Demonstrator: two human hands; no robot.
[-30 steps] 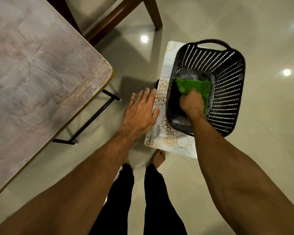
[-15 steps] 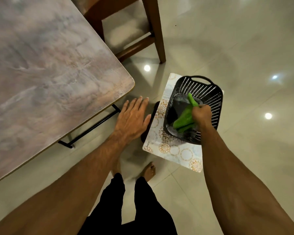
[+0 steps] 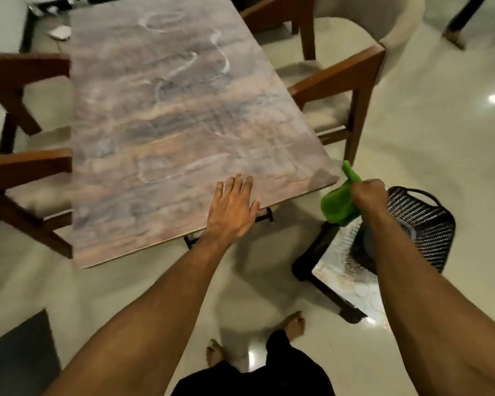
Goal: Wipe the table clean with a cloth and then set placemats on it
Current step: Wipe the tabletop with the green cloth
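Note:
The wooden table (image 3: 177,115) fills the upper middle, with pale curved smears on its top. My left hand (image 3: 231,207) lies flat over its near edge, fingers spread, holding nothing. My right hand (image 3: 367,192) is closed on a green cloth (image 3: 339,205), which hangs in the air just off the table's near right corner. Below it a black slotted basket (image 3: 423,224) sits on a patterned placemat (image 3: 346,278) that lies on a low black stool (image 3: 317,277).
Wooden chairs stand on both sides: two at the left (image 3: 26,161) and one at the right (image 3: 340,81). Another chair (image 3: 283,18) is at the far right. The tiled floor (image 3: 440,138) is glossy. My bare feet (image 3: 293,324) are below.
My right hand has lifted the green cloth out of the basket and up beside the table corner. My left hand rose from near the mat onto the table edge. The view swung up.

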